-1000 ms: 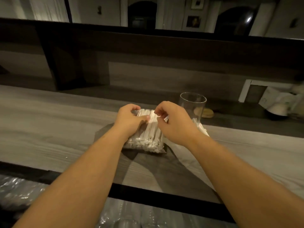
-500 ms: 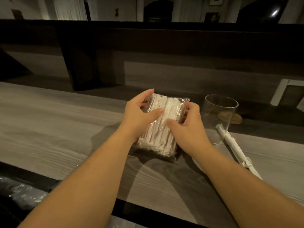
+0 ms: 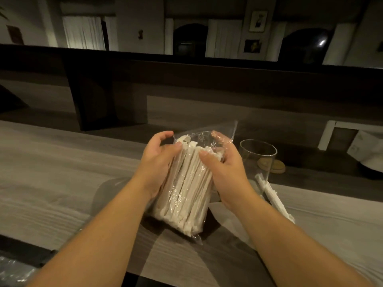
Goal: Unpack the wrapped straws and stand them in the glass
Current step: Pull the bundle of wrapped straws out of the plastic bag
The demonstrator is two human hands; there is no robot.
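Now the pack of wrapped straws (image 3: 184, 189), flat on the counter (image 3: 62, 183) half a second ago, is raised mid-frame, so opening comes next. Left hand (image 3: 159, 160) and right hand (image 3: 223, 166) curl round its sides; the top film looks open, though glare obscures it. Glass (image 3: 259, 156) at right, apparently empty.

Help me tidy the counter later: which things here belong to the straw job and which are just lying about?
Part of the job:
- bag of wrapped straws, gripped by the left hand and right hand
- glass, no straws in it
- loose wrapped straws on the counter

Just lying about:
- round wooden disc behind the glass
- crinkled plastic below the counter's near edge
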